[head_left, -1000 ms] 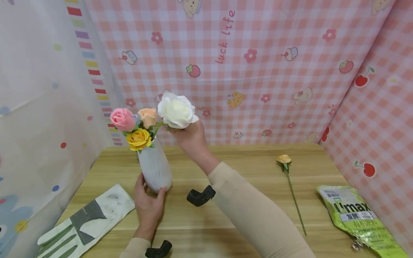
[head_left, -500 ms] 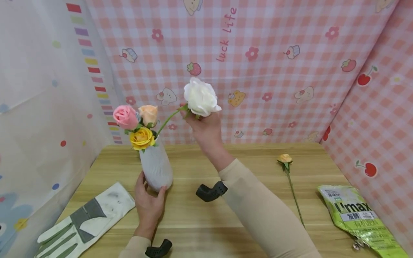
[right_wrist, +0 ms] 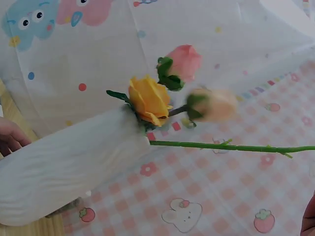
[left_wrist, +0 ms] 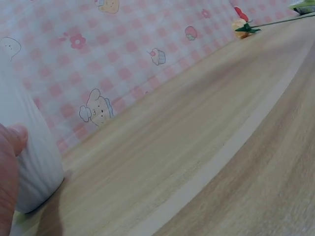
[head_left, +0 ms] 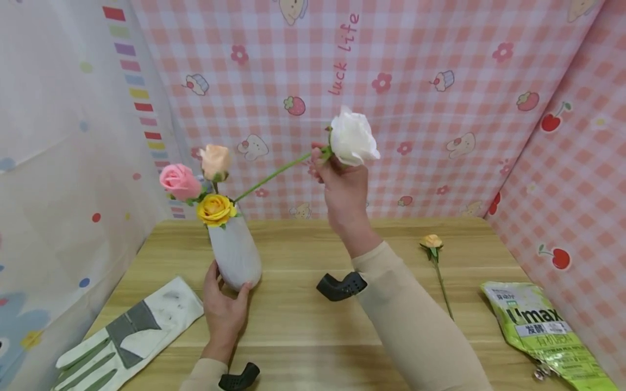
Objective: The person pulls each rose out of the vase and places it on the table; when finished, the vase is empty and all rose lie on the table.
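A white ribbed vase [head_left: 237, 255] tilts to the left on the wooden table, its base gripped by my left hand [head_left: 226, 315]. The left wrist view shows my thumb [left_wrist: 17, 137] against the vase wall. Up and to the right, my right hand [head_left: 348, 203] pinches a white rose [head_left: 353, 137] just below its bloom. Its long green stem [right_wrist: 216, 146] slants from the vase mouth to my fingers. Also in the vase are a pink rose [head_left: 180, 182], a peach rose [head_left: 216, 162] and a yellow rose [head_left: 216, 210]; their lower stems are hidden.
To the right, a small yellow-orange rose [head_left: 432, 242] lies on the table [head_left: 293, 336]. Beyond it is a green printed bag [head_left: 548, 326]. A white and grey glove [head_left: 142, 328] lies at the left. Patterned cloth [head_left: 415, 125] hangs behind the table.
My right hand has moved right and slightly up with the white rose, and much more of its stem shows outside the vase. The peach rose sits higher. My left hand stays put.
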The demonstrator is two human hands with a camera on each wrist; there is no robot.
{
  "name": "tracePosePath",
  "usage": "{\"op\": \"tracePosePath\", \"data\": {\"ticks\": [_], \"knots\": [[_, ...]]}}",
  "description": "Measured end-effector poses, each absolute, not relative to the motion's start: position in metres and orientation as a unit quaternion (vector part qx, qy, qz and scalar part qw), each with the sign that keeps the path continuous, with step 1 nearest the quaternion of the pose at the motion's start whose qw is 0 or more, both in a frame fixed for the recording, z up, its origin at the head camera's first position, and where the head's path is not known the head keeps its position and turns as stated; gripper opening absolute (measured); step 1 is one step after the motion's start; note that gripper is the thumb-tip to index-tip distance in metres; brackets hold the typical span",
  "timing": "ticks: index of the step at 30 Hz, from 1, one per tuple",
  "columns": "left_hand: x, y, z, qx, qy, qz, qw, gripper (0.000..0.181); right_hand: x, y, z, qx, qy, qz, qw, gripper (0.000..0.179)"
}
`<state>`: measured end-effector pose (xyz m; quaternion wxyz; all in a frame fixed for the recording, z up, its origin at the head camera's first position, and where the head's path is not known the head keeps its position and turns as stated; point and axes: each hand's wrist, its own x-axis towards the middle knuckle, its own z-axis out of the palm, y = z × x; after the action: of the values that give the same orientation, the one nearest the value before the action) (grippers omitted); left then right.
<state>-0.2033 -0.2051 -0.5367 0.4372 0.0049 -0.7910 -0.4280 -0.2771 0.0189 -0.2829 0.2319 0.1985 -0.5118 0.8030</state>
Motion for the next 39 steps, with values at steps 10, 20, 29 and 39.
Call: {"op": "tracePosePath", "data": {"ticks": [10,20,29,39], "knots": [[-0.204,-0.205,-0.537,0.008,-0.793,-0.426,0.436,0.085,-0.285,0.074,-0.305,0.135,-0.462,0.840,0.251,0.015],[-0.206,-0.203,-0.541,0.016,-0.791,-0.420,0.445,0.088,-0.282,0.139,-0.368,0.005,-0.402,0.897,0.185,0.022],[-0.204,-0.204,-0.539,0.016,-0.788,-0.429,0.441,0.088,-0.267,0.162,-0.416,-0.090,-0.450,0.883,0.094,0.021],[-0.204,-0.203,-0.540,0.017,-0.788,-0.428,0.443,0.087,-0.265,0.171,-0.441,-0.120,-0.636,0.760,0.065,0.018]]}}
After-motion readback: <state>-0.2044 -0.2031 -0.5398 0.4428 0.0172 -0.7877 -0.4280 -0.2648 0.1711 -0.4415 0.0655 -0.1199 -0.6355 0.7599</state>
